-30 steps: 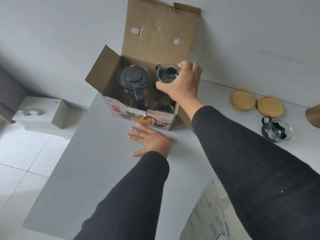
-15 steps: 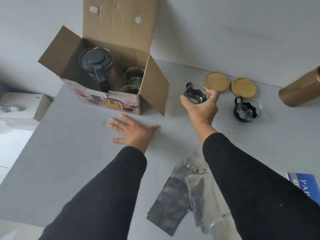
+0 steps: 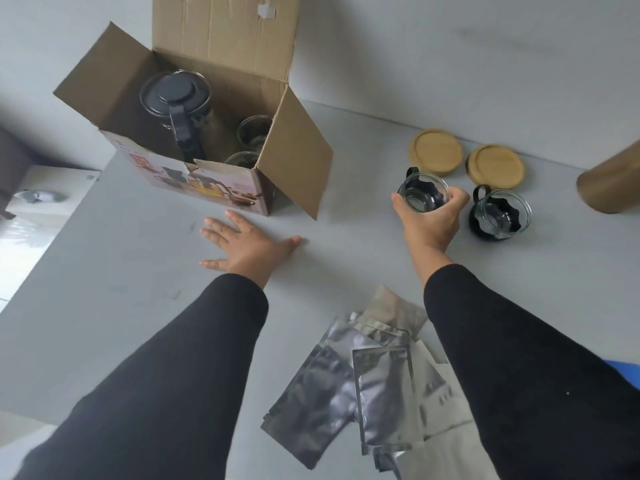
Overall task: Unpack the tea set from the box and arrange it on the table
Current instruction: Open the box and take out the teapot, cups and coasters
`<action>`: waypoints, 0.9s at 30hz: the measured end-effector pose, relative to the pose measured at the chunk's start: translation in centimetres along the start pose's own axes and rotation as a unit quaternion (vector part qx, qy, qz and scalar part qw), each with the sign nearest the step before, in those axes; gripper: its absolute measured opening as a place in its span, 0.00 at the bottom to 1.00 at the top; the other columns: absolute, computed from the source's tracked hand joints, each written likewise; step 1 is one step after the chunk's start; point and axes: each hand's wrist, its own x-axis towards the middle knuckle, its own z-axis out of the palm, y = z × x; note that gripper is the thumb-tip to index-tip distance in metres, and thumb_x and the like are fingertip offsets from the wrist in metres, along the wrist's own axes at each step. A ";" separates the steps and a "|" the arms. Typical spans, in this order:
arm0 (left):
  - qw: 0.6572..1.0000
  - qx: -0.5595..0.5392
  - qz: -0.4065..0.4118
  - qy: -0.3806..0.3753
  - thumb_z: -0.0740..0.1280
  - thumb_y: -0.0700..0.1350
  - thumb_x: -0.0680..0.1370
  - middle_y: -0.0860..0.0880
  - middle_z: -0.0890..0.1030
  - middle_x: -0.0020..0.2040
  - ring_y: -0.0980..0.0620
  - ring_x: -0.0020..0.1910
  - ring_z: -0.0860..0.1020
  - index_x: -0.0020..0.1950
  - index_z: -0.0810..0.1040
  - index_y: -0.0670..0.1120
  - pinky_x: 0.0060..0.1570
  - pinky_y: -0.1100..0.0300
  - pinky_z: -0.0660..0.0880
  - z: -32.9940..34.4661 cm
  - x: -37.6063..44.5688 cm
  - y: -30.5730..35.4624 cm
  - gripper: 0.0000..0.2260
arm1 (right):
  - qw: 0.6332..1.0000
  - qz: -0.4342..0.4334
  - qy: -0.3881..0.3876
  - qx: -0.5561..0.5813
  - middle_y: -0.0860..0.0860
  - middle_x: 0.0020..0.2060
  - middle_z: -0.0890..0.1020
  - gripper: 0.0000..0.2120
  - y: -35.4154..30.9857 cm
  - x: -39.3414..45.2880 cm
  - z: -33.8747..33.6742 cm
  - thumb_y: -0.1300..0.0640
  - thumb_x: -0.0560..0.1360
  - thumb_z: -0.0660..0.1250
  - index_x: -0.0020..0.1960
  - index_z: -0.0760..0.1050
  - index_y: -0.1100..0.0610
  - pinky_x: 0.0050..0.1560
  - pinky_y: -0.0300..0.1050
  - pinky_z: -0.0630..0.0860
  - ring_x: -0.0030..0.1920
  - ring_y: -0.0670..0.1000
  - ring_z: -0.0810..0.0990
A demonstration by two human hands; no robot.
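Observation:
An open cardboard box (image 3: pixel 214 183) stands at the back left of the grey table (image 3: pixel 121 271). Inside it are a glass teapot (image 3: pixel 176 98) with a dark lid and handle, and two glass cups (image 3: pixel 254 131). My right hand (image 3: pixel 431 220) grips a glass cup with a black holder (image 3: pixel 422 192) from the near side, low over the table. A second such cup (image 3: pixel 500 214) stands just right of it. Two round wooden coasters (image 3: pixel 435 152) lie behind the cups. My left hand (image 3: pixel 246 245) rests flat on the table in front of the box, fingers spread.
Several silver foil pouches (image 3: pixel 367 386) lie on the near part of the table between my arms. A brown cardboard tube (image 3: pixel 613 183) lies at the right edge. A blue item (image 3: pixel 623 370) shows at the near right. A white box (image 3: pixel 52 188) sits beyond the table's left edge.
My right hand lifted the cup out of the box and carried it right, down beside the other cup. The left hand stayed flat on the table.

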 end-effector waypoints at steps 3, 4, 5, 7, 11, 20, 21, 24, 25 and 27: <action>1.000 0.002 0.002 0.006 0.66 0.72 0.64 0.40 0.34 0.76 0.40 0.75 0.34 0.77 0.34 0.45 0.67 0.30 0.44 0.2 0.1 0.0 0.59 | 1.000 -0.006 -0.012 -0.003 0.53 0.56 0.77 0.37 0.4 0.2 0.1 0.49 0.60 0.79 0.61 0.63 0.57 0.52 0.39 0.73 0.53 0.54 0.78; 1.000 0.002 0.003 0.010 0.66 0.73 0.64 0.40 0.34 0.76 0.41 0.75 0.34 0.77 0.34 0.45 0.67 0.30 0.44 0.2 0.1 0.0 0.59 | 1.000 -0.009 -0.019 -0.005 0.53 0.58 0.76 0.38 0.4 0.2 0.1 0.49 0.60 0.79 0.63 0.63 0.57 0.55 0.40 0.72 0.55 0.54 0.77; 1.000 0.000 0.004 0.013 0.66 0.73 0.64 0.40 0.34 0.76 0.41 0.75 0.34 0.77 0.34 0.45 0.67 0.30 0.44 0.2 0.1 0.0 0.59 | 1.000 -0.012 -0.026 -0.007 0.53 0.61 0.74 0.40 0.3 0.2 0.0 0.49 0.60 0.79 0.65 0.62 0.56 0.58 0.40 0.71 0.58 0.54 0.76; 1.000 -0.006 0.005 0.013 0.66 0.72 0.64 0.40 0.34 0.76 0.41 0.76 0.35 0.77 0.34 0.45 0.67 0.30 0.44 0.0 0.0 -0.1 0.59 | 0.999 -0.030 -0.026 -0.019 0.54 0.66 0.69 0.45 0.0 -0.1 -0.3 0.48 0.61 0.79 0.70 0.59 0.56 0.64 0.41 0.67 0.65 0.53 0.71; 0.999 -0.042 0.017 -0.011 0.67 0.66 0.70 0.42 0.36 0.77 0.43 0.76 0.37 0.77 0.36 0.44 0.70 0.34 0.47 -1.1 -0.3 -1.0 0.52 | 0.989 -0.135 -0.008 -0.052 0.57 0.68 0.65 0.39 -1.7 -1.9 -1.3 0.47 0.68 0.72 0.72 0.59 0.59 0.67 0.48 0.67 0.69 0.55 0.64; 0.902 -0.184 0.175 0.350 0.52 0.50 0.82 0.49 0.43 0.79 0.49 0.78 0.41 0.78 0.46 0.46 0.73 0.46 0.40 -10.6 -0.8 -3.9 0.27 | 0.921 -0.340 -0.173 -0.082 0.58 0.49 0.79 0.13 -13.3 -7.5 3.1 0.56 0.71 0.68 0.52 0.76 0.63 0.46 0.35 0.64 0.50 0.56 0.77; 0.898 -0.141 0.218 0.355 0.52 0.50 0.82 0.48 0.44 0.79 0.49 0.77 0.41 0.78 0.47 0.46 0.73 0.47 0.40 -11.7 -0.4 -4.0 0.27 | 0.908 -0.359 -0.196 -0.094 0.57 0.48 0.79 0.11 -14.6 -8.0 4.2 0.56 0.71 0.68 0.50 0.77 0.62 0.45 0.37 0.66 0.49 0.56 0.77; 0.905 0.020 0.293 0.307 0.53 0.51 0.82 0.48 0.45 0.79 0.48 0.77 0.40 0.78 0.48 0.45 0.74 0.45 0.40 -14.1 1.5 -4.3 0.27 | 0.869 -0.393 -0.251 -0.165 0.53 0.47 0.80 0.10 -17.6 -9.4 7.2 0.54 0.72 0.67 0.50 0.77 0.58 0.45 0.43 0.75 0.46 0.54 0.77; 0.907 0.074 0.300 0.286 0.52 0.52 0.82 0.48 0.44 0.79 0.47 0.77 0.39 0.78 0.48 0.46 0.74 0.44 0.40 -14.6 2.3 -4.4 0.27 | 0.858 -0.390 -0.271 -0.195 0.52 0.48 0.79 0.10 -18.3 -9.8 8.0 0.53 0.72 0.66 0.51 0.76 0.56 0.47 0.46 0.76 0.47 0.54 0.77; 0.906 0.163 0.308 0.240 0.51 0.54 0.82 0.48 0.43 0.79 0.47 0.77 0.38 0.78 0.45 0.46 0.73 0.43 0.39 -15.4 3.6 -4.9 0.28 | 0.829 -0.374 -0.309 -0.280 0.53 0.50 0.79 0.11 -19.7 -10.4 9.6 0.53 0.73 0.67 0.54 0.75 0.55 0.56 0.50 0.73 0.52 0.56 0.76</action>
